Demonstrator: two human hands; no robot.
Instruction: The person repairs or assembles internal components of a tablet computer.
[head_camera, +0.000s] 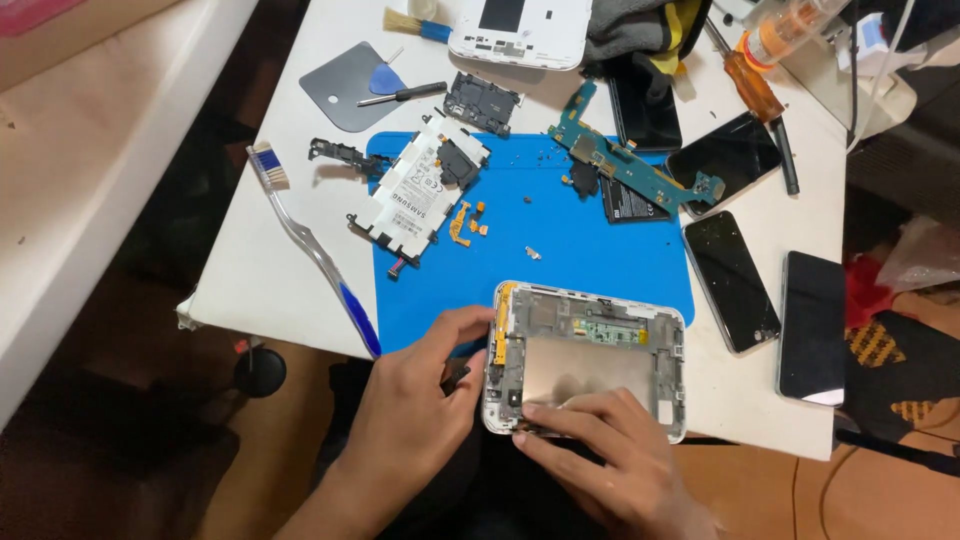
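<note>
We note the opened tablet frame (585, 358), white-rimmed with its inner metal plate exposed, lying at the near edge of the blue work mat (590, 240), partly overhanging the white table (260, 270). Our left hand (425, 405) grips the frame's left edge, thumb and fingers curled against the side with the orange flex strip; a small dark part sits under the fingers, and we cannot tell what it is. Our right hand (600, 460) lies across the frame's near edge, fingers bent and pressing on the lower rim; whether it pinches anything we cannot tell.

Farther out on the mat: a white battery pack (415, 190) to the upper left, small orange flex pieces (465, 222) just beside it, loose screws (533, 253) in the middle, a teal circuit board (625, 160) to the upper right. Off the mat: a toothbrush (310, 245) on the left, three dark phones (735, 280) on the right, a white back cover (520, 30) and an orange-handled screwdriver (750, 85) at the far side.
</note>
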